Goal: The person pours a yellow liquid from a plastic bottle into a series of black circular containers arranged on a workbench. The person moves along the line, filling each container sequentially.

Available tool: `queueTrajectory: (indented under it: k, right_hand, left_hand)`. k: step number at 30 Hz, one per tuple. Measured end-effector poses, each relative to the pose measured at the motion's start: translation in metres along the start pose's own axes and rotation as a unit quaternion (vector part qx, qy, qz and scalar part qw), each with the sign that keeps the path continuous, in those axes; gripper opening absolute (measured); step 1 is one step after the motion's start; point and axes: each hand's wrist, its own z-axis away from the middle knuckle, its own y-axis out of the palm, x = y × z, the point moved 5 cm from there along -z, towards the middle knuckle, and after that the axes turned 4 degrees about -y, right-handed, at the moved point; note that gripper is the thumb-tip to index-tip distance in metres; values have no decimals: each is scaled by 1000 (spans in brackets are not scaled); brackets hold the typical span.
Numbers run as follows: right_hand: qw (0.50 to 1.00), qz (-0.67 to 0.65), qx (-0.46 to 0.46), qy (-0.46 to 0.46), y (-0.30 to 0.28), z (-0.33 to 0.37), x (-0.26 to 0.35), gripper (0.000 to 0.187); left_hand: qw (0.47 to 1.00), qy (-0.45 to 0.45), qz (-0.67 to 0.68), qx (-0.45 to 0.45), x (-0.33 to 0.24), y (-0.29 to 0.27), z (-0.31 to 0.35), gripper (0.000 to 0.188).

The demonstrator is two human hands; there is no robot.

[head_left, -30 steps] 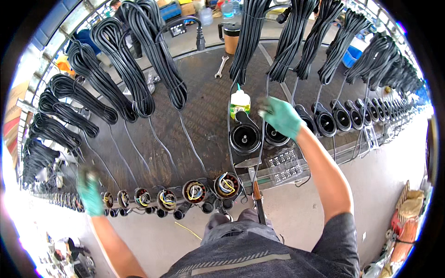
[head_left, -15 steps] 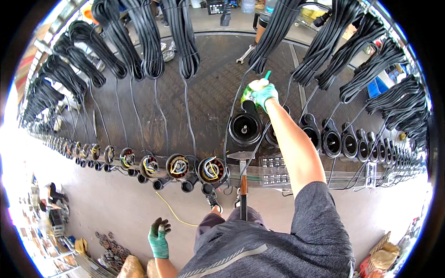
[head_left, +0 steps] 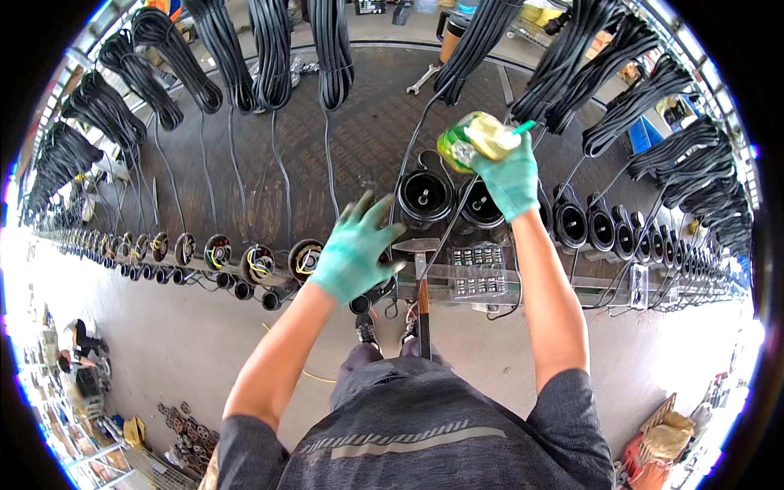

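Observation:
My right hand (head_left: pixel 510 181), in a green glove, grips a green and yellow plastic bottle (head_left: pixel 460 145) with a pale top and a thin green tip. The bottle is tilted on its side above the black cup-shaped housings and blurred by motion. Below it stand a black housing (head_left: pixel 425 198) with a shaft in its middle and a second housing (head_left: pixel 482 204). My left hand (head_left: pixel 356 249), gloved with dark fingertips, is open with fingers spread. It hovers over the bench's near edge, partly hiding a motor stator (head_left: pixel 305 260) with coloured wires.
A hammer (head_left: pixel 422 282) lies across the near edge, beside a clear tray (head_left: pixel 479 271) of small metal parts. Black cable bundles (head_left: pixel 332 61) hang around the far side, their leads running to the housings and stators. A wrench (head_left: pixel 422 80) and a tumbler (head_left: pixel 452 39) are farther back.
My left hand has come up from beside my body to the bench edge. My right hand has lifted the bottle off to the right, tilting it. The view has shifted slightly.

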Motion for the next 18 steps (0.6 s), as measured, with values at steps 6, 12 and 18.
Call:
queueTrajectory:
  k: [6,12,18]
  right_hand:
    - [947,-263,-124,133,-68,117,37,63]
    - [972,41,-175,151,-113,249,52,61]
    - [942,67,-251,215,-106,322,32,64]
  left_hand:
    - [971,16,-153,183,20,59,-93,66]
    - [957,17,-181,225,30,86,-111,64]
    - [967,18,-149,206,37,89,-116,52]
